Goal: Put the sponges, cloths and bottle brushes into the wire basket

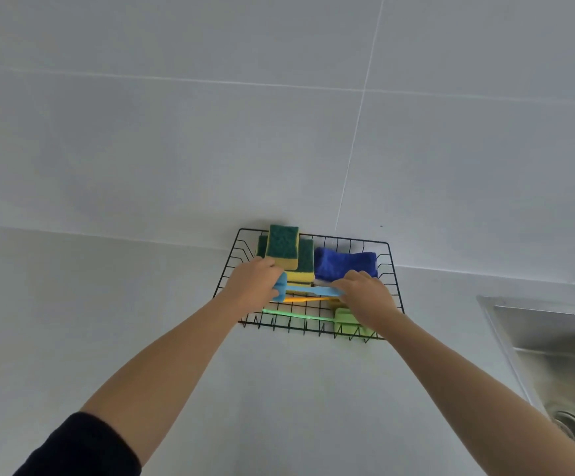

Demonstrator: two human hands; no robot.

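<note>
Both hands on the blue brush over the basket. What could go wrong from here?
1. The top sponge leans on the stack just beyond the left hand; a nudge may topple it over the wire basket rim.
2. The blue brush crosses the orange brush; lowering it may shift that one.
3. The right hand may snag the green brush beneath it on withdrawal.

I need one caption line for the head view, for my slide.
Both hands, left hand and right hand, lay a blue bottle brush into the wire basket.
</note>
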